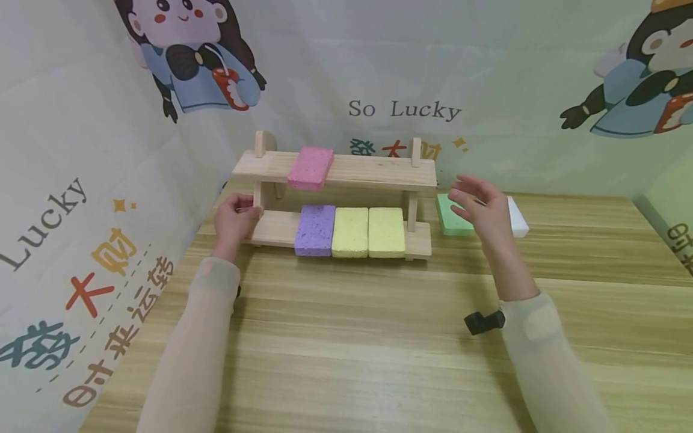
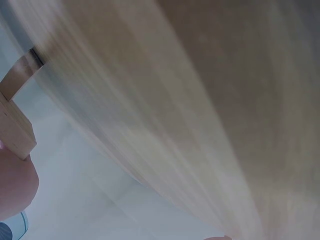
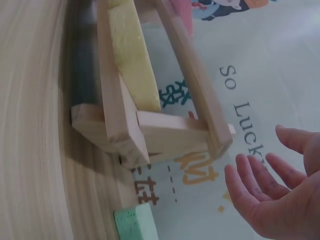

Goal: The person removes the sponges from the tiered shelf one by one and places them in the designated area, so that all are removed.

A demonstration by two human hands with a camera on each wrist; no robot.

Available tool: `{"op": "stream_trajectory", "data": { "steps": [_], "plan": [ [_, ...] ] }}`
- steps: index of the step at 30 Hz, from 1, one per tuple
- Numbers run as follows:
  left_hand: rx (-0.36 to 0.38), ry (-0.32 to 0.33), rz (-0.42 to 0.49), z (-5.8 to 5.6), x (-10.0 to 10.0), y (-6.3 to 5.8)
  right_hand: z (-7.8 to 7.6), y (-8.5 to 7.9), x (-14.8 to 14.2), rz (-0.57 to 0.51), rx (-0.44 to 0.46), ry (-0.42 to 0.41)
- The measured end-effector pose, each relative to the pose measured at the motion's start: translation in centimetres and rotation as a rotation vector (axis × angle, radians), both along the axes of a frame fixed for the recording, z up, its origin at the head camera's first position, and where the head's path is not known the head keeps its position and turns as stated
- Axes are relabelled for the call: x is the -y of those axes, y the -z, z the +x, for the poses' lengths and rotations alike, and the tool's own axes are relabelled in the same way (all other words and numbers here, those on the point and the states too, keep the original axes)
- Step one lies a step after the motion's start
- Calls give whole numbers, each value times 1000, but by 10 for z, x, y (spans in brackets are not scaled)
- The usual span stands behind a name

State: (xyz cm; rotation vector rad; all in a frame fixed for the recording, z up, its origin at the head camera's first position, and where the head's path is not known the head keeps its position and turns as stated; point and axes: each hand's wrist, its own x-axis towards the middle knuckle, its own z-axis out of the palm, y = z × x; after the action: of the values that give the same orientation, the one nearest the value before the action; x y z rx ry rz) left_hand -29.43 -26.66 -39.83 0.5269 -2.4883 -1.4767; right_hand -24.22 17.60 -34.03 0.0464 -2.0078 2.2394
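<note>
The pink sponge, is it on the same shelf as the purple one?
No, the pink sponge lies on the upper shelf, while the purple sponge lies on the lower shelf.

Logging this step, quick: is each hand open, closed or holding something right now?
Left hand: holding the left end of the wooden rack.
Right hand: open, holding nothing.
</note>
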Motion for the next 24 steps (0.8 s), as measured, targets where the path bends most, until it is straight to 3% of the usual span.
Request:
{"op": "stream_trajectory", "data": {
  "steps": [9, 24],
  "plan": [
    [6, -8, 8, 0, 0, 0, -8, -7, 26, 142, 19, -27],
    [11, -4, 6, -2, 0, 0, -18, -7, 77, 183, -2, -109]
  ]
}}
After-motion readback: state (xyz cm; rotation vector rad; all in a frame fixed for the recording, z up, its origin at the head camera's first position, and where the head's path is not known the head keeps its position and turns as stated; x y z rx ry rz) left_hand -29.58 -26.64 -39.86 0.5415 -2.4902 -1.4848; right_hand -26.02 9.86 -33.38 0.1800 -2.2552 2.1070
